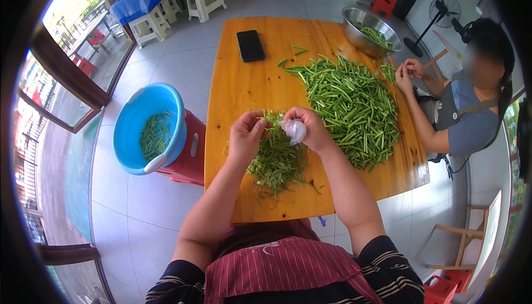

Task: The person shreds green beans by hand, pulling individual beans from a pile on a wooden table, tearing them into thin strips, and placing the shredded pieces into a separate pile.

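Observation:
Over the near part of the wooden table [257, 90], my left hand [247, 136] pinches pale leafy greens [273, 117] between thumb and fingertips. Close beside it, my right hand [311, 129] holds a crumpled piece of thin clear plastic [295, 131], its fingertips near the same greens. Beneath both hands lies a loose heap of leafy green trimmings [276, 167]. A large pile of cut green stems [353, 109] spreads to the right of my right hand. What lies inside my curled fingers is hidden.
A black phone [250, 45] lies toward the far left corner. At far right stands a steel bowl [359, 42] with stems. A co-worker's hands [407, 73] work at the right edge. Left of the table, a blue tub [120, 138] holding cut greens rests on a red stool [193, 150].

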### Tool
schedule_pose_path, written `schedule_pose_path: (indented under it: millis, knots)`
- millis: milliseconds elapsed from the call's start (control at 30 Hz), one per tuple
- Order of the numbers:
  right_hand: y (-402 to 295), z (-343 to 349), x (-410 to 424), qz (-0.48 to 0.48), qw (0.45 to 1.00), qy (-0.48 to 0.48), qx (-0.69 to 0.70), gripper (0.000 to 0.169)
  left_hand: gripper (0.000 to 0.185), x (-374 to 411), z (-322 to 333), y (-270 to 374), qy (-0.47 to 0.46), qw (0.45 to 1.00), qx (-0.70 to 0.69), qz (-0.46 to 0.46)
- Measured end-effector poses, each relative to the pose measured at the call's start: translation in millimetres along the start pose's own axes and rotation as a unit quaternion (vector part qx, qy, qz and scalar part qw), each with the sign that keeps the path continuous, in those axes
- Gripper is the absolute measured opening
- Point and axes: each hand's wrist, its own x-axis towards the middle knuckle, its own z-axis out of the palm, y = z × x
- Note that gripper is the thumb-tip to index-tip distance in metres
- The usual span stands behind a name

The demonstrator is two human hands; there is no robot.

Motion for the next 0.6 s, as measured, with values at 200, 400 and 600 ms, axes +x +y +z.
schedule_pose_path:
  millis: [200,400,600]
  knots:
    - [-2.8,5.7,0.6,-0.001,0.996,0.022,-0.086,0.009,0.013,-6.6,5.5,5.7,-0.014,0.975,0.223,-0.001]
    - [-4.6,4.4,0.4,-0.007,0.987,0.005,-0.161,0.011,0.009,-10.4,7.5,6.2,-0.015,0.912,0.384,0.146]
    - [0.9,0.7,0.8,-0.020,0.977,-0.006,-0.214,0.014,0.008,-13.2,9.8,7.7,-0.018,0.850,0.461,0.254]
